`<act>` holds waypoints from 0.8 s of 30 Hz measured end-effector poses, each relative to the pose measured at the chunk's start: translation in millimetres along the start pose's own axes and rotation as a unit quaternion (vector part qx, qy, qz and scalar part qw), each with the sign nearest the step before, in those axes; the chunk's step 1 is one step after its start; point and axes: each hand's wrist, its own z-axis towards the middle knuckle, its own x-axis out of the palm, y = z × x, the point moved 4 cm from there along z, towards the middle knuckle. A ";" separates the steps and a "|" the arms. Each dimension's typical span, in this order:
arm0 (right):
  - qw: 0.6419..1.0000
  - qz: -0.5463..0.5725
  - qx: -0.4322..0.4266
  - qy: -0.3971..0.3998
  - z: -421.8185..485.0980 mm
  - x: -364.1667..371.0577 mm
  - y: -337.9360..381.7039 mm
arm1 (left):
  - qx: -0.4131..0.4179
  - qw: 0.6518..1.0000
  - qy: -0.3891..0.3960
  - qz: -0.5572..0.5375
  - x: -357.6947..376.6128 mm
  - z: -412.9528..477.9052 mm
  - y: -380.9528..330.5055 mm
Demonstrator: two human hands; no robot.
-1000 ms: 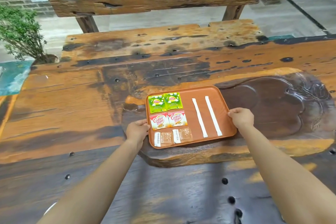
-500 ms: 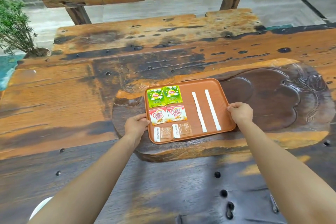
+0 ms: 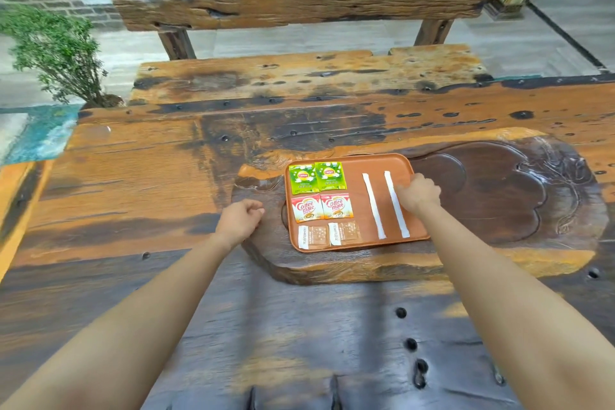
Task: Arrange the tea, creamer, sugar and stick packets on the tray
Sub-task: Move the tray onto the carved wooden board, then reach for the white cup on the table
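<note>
Tray (image 3: 354, 245), orange, sits on a carved wooden slab (image 3: 499, 196), packets in neat rows. Left hand (image 3: 240, 220) is loosely curled, empty, beside it; right hand (image 3: 417, 194) fingers touch the right stick packet (image 3: 396, 206).

Bright, even daylight – soft, faint shadows. Glossy sheen on the wooden table (image 3: 133, 183). Edges bow outward, slightly blurred.

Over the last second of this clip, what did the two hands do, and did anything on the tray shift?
The left hand let go of the tray's left edge and drew back to the left, off the tray. The right hand left the right rim and moved inward over the right stick packet. The tea, creamer and sugar packets and the other stick kept their places.
</note>
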 end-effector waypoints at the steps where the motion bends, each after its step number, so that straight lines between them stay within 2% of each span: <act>1: 1.000 -0.018 -0.025 0.007 -8.2 3.8 13.7 | 0.014 0.999 0.014 0.043 -9.1 -5.3 3.6; 7: 0.970 -0.096 -0.196 0.107 -79.0 65.9 97.1 | 0.065 0.967 0.105 0.224 -61.4 -50.8 43.9; 12: 0.925 -0.125 -0.315 0.172 -153.8 130.2 140.9 | 0.043 0.965 0.106 0.236 -101.9 -95.0 110.0; 18: 0.884 -0.162 -0.381 0.217 -216.6 205.5 144.1 | -0.053 0.989 -0.021 0.135 -138.2 -154.8 201.1; 24: 0.865 -0.158 -0.411 0.240 -245.4 258.5 119.4 | -0.147 0.982 -0.074 -0.088 -109.0 -202.4 284.1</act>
